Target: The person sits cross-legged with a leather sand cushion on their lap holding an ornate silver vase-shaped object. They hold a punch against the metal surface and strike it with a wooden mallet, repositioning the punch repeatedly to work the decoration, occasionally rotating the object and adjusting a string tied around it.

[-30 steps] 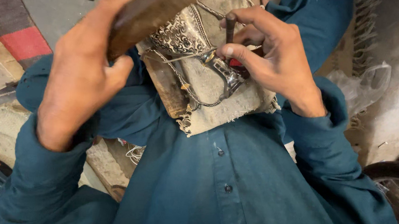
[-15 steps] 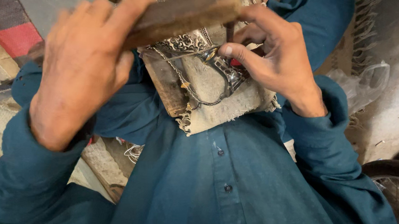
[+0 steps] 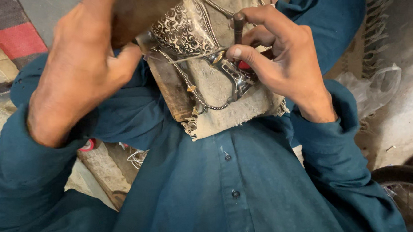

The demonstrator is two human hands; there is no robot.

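Observation:
My left hand [image 3: 77,71] is closed round a brown wooden mallet [image 3: 141,9], raised over the work near the top edge. My right hand [image 3: 280,58] pinches a dark metal punch [image 3: 238,28] upright, its tip hidden behind my fingers on an engraved silver metal piece [image 3: 187,30]. That piece lies on a frayed, cloth-covered block [image 3: 216,102] resting against my teal shirt. A thin wire [image 3: 195,58] crosses the block from the piece toward my right fingers. The mallet's head is partly out of view.
A red and grey striped mat [image 3: 13,30] lies at the upper left. Crumpled clear plastic [image 3: 373,87] sits at the right on a pale dusty floor. A dark wheel rim [image 3: 401,182] shows at the lower right. A small red object [image 3: 88,145] lies under my left arm.
The mallet in my left hand has swung from lying across the top of the work to a higher position at the upper left. My right hand stays on the punch.

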